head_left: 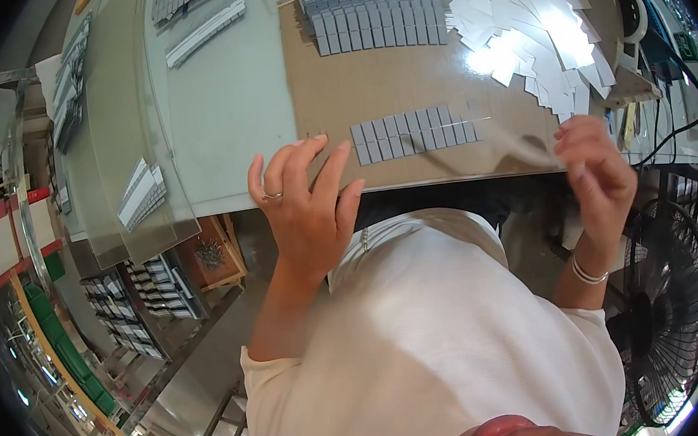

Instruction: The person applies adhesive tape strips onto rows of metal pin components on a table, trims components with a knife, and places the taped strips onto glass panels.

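Note:
On the brown board in front of me lies a short row of narrow grey rectangular pieces [392,137], set side by side. A thin pale line crosses the row's right end; what it is, I cannot tell. My left hand [303,209] is open at the table's front edge, fingers spread, just left of the row and apart from it. My right hand [597,175] hovers past the board's right side with its fingers curled together. A pale smear stretches from its fingertips toward the row, too blurred to name.
Several rows of similar grey pieces [378,28] stand at the board's far side. A heap of loose white slips [515,29] spreads to their right. Glass sheets [123,155] and a white strip bundle [207,33] lie leftward. A black fan [668,310] stands at lower right.

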{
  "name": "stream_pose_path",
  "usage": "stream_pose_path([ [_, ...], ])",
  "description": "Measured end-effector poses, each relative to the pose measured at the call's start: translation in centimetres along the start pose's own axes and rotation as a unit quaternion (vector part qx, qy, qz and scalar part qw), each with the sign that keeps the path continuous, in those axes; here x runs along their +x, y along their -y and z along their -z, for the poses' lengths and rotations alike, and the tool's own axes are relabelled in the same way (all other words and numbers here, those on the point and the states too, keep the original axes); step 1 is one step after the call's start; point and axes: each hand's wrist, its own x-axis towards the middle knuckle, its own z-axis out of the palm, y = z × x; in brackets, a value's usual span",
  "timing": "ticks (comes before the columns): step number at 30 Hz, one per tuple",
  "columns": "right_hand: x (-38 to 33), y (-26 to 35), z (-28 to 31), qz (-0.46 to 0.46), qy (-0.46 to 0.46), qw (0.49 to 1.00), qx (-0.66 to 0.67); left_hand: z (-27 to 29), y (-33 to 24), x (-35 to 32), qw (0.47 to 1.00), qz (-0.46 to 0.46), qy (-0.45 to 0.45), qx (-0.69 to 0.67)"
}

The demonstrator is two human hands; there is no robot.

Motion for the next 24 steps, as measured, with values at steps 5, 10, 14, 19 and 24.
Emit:
stream_pose_path([
  [5, 0.0, 0.1, -2.9, 0.046, 0.135, 0.988, -0.065, -1.1, -1.5, 0.6, 0.995, -0.005, -0.056, -0.079],
  [10, 0.3, -1.1, -5.2, 0.064, 0.158, 0.981, -0.094, -3.5, -5.4, 2.3, 0.987, -0.084, -0.089, -0.107],
  [14, 0.1, -1.3, -5.1, 0.054, 0.173, 0.979, -0.093, -4.8, -5.7, 2.3, 0.986, -0.079, -0.104, -0.100],
  [19, 0.3, -1.2, -4.9, 0.050, 0.185, 0.977, -0.095, -4.7, -5.8, 2.3, 0.986, -0.086, -0.107, -0.096],
  [24, 0.4, -1.6, -4.9, 0.051, 0.186, 0.977, -0.086, -5.1, -5.6, 2.2, 0.986, -0.086, -0.110, -0.091],
])
